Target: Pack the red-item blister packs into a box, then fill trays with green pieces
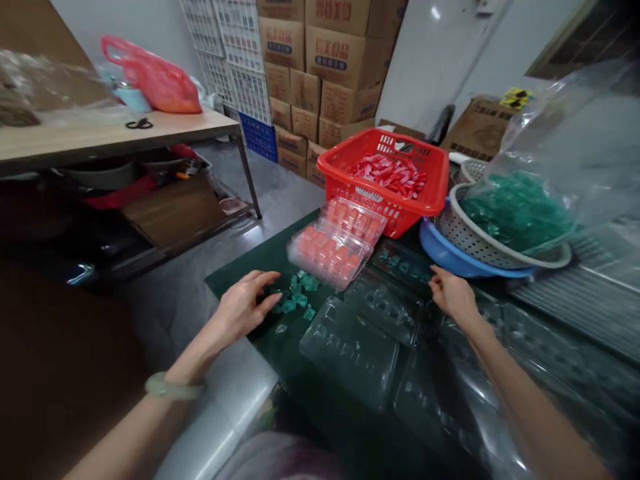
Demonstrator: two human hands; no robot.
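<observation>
My left hand (245,305) reaches over the dark green table top (240,277) with its fingers loosely curled and apart, the fingertips at a small heap of green wrapped candies (299,293). My right hand (453,293) is curled, fingers pinched together over a clear plastic tray (387,303) that has a few green candies in its far pockets; what the fingers hold is too small to tell. Another empty clear tray (350,350) lies between my hands. A closed clear tray filled with red candies (333,250) sits just beyond the green heap.
A red basket (435,180) of red candies stands behind the trays. To its right a grey colander (480,243) of green candies sits in a blue bowl (440,250), under a clear plastic bag (575,147). A wooden table (110,133) stands left; stacked cartons (325,60) behind.
</observation>
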